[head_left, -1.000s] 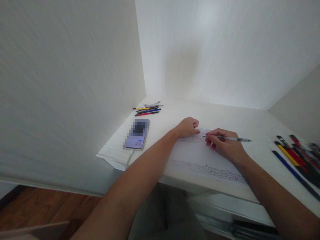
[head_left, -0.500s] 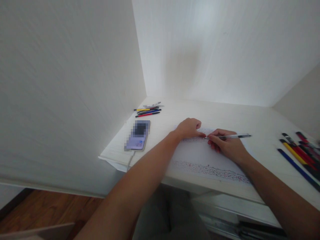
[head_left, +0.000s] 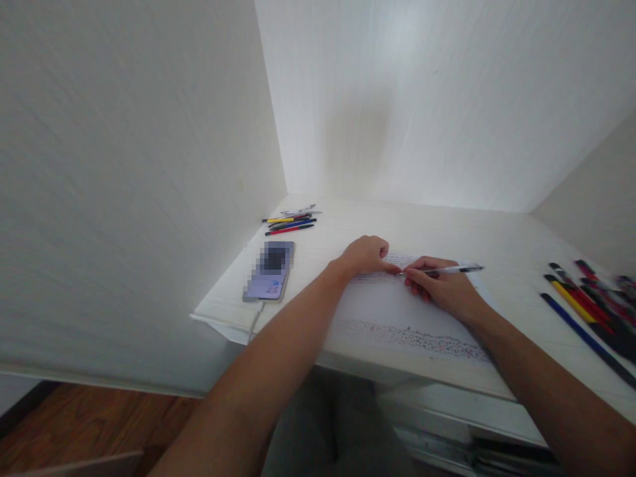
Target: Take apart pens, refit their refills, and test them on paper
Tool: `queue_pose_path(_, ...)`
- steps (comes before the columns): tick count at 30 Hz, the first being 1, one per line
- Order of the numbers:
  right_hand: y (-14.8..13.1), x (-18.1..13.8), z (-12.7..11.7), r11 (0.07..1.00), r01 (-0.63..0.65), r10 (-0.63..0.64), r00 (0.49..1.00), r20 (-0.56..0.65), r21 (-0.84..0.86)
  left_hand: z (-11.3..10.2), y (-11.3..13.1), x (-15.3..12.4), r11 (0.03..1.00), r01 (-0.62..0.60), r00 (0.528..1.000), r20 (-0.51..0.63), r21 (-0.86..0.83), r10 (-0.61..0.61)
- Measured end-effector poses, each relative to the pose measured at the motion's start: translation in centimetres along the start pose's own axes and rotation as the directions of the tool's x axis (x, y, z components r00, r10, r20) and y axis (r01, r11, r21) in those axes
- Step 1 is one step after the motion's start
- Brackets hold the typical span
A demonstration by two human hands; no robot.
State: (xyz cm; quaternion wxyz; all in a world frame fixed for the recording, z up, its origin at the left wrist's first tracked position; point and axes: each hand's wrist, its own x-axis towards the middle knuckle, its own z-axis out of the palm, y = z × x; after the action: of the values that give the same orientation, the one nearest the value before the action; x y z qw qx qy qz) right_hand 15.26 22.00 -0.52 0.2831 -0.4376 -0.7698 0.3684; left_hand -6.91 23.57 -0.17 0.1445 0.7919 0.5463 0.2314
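Note:
My left hand (head_left: 365,256) rests on a white paper sheet (head_left: 387,301) with its fingers curled under. Its thumb stretches out toward the pen tip, and nothing shows in its grasp. Just to the right, my right hand (head_left: 437,285) pinches a clear ballpoint pen (head_left: 460,269) with dark parts near its back end. The pen lies at a low slant, tip down at the sheet beside my left thumb. Rows of small handwriting run along the sheet's upper part, and a band of dark and reddish marks crosses its lower part. My hands hide some of the upper writing.
A phone (head_left: 271,271) with a cable lies on the white desk (head_left: 318,278) at the left. Behind it is a small group of pens (head_left: 291,225). More pens and markers (head_left: 586,308) lie at the right. White panels (head_left: 348,132) enclose the desk.
Everything has shifted slightly left in the view. The right hand still holds the pen beside the left thumb, and the left hand stays on the sheet.

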Motion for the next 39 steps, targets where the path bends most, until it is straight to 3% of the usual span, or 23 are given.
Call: queue_pose_path(39, -0.59, -0.21, -0.02, 1.000, 0.008, -0.008, 1.000, 0.003, 0.016, -0.36, 0.37, -0.28, 1.000, 0.006, 1.000, 0.025, 0.003, -0.006)
